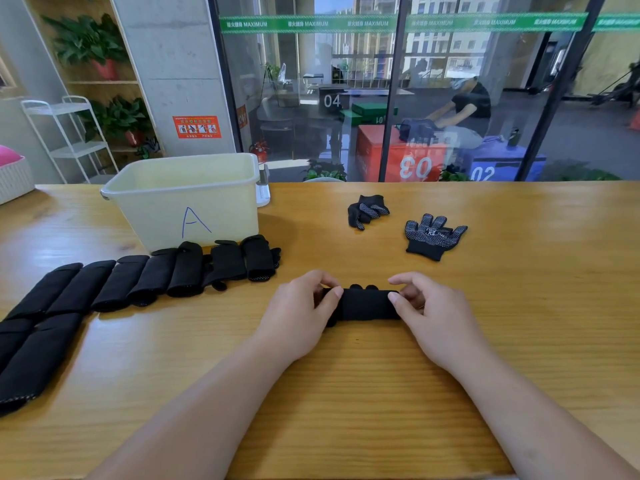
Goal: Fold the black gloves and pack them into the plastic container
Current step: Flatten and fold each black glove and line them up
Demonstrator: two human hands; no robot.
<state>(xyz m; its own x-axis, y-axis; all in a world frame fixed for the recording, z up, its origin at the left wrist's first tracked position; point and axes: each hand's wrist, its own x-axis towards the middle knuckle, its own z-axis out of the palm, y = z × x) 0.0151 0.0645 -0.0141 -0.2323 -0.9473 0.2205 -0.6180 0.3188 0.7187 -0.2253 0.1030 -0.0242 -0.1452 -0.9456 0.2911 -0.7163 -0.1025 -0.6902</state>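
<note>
Centrally, both hands pinch the ends of a folded black glove (363,304) lying on the wooden surface (519,271), the left hand (298,313) on its left end and the right hand (433,317) on its right. Left of them runs a row of folded gloves (138,282) reaching the cream plastic container (187,199) marked "A"; farther right lie a crumpled glove (367,211) and a flat dotted glove (434,235), apart.
</note>
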